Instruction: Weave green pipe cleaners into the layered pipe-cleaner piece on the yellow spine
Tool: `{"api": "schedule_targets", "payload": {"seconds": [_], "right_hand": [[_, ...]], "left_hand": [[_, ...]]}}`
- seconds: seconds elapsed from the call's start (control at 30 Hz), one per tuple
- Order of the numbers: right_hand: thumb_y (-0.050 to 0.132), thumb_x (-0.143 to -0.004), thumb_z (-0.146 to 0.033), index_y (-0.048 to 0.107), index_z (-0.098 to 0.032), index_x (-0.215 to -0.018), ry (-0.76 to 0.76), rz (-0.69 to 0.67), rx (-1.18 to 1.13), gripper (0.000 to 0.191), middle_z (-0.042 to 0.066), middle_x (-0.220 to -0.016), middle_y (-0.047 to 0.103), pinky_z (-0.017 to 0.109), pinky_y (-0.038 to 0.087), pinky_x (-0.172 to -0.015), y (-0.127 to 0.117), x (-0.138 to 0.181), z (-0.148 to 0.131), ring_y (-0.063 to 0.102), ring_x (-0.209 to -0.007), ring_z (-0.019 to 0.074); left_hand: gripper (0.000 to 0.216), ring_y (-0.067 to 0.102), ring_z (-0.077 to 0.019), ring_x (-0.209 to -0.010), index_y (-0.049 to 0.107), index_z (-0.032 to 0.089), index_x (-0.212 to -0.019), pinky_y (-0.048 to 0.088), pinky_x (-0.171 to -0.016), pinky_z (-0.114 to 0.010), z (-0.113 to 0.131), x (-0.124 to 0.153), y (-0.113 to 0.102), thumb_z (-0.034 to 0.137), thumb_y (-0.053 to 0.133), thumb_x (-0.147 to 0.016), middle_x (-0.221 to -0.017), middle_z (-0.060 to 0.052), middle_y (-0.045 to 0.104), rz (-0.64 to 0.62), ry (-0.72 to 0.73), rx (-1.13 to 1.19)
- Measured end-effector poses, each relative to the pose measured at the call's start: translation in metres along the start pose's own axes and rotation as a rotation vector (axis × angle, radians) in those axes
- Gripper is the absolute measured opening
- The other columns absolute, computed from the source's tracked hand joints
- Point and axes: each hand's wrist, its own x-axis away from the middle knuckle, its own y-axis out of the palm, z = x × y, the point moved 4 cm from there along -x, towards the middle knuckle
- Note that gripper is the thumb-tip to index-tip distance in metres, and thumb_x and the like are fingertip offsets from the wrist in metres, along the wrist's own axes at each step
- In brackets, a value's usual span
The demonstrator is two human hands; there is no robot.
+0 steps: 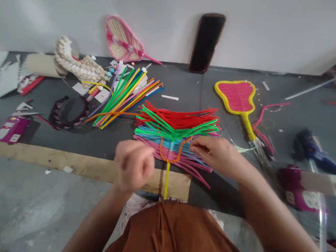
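Observation:
A fan-like layered piece made of pipe cleaners (175, 120) lies on the dark table, with red, green, blue and pink bands folded into a V. Its yellow stem (167, 180) points toward me. An orange pipe cleaner (180, 152) is bent into a U across the pink and blue layers. At the U's right end, the fingers of my right hand (215, 151) are pinched together on the orange tip. My left hand (134, 164) is curled closed beside the lower left edge, slightly blurred; whatever it may hold is hidden.
Loose coloured pipe cleaners (126, 99) lie left of the piece, near a dark braided headband (68, 112). A pink fan with a yellow rim (240, 96) lies at right. A phone (208, 41) leans on the wall beside a leaf-shaped fan (124, 41). A glue gun (314, 149) is far right.

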Motion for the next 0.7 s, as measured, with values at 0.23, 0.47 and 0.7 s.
{"api": "schedule_targets", "payload": {"seconds": [0.23, 0.47, 0.7], "right_hand": [[0.048, -0.096, -0.017, 0.068, -0.02, -0.111, -0.309, 0.232, 0.507, 0.025, 0.005, -0.113, 0.072, 0.041, 0.034, -0.092, 0.021, -0.01, -0.016, 0.051, -0.105, 0.0228], [0.053, -0.096, -0.021, 0.071, -0.024, -0.1, -0.32, 0.225, 0.64, 0.019, 0.0, -0.089, 0.073, 0.04, 0.024, -0.09, 0.04, -0.004, 0.004, 0.048, -0.089, 0.0177], [0.054, -0.095, -0.021, 0.072, -0.025, -0.1, -0.306, 0.224, 0.616, 0.019, 0.0, -0.091, 0.072, 0.04, 0.025, -0.092, 0.041, -0.002, 0.007, 0.049, -0.088, 0.0171]], "left_hand": [[0.029, 0.049, -0.0272, -0.132, 0.063, 0.014, -0.119, 0.031, -0.116, -0.053, 0.006, 0.011, 0.05, 0.026, 0.049, -0.097, -0.133, -0.009, 0.062, -0.608, 0.311, -0.102], [0.047, 0.052, -0.0301, -0.13, 0.063, 0.009, -0.123, 0.033, -0.115, -0.054, -0.009, 0.025, 0.056, 0.044, 0.045, -0.098, -0.133, -0.013, 0.062, -0.679, 0.312, -0.074], [0.047, 0.05, -0.03, -0.131, 0.063, 0.011, -0.123, 0.034, -0.115, -0.052, -0.014, 0.035, 0.059, 0.046, 0.049, -0.096, -0.136, -0.01, 0.06, -0.682, 0.304, -0.063]]}}
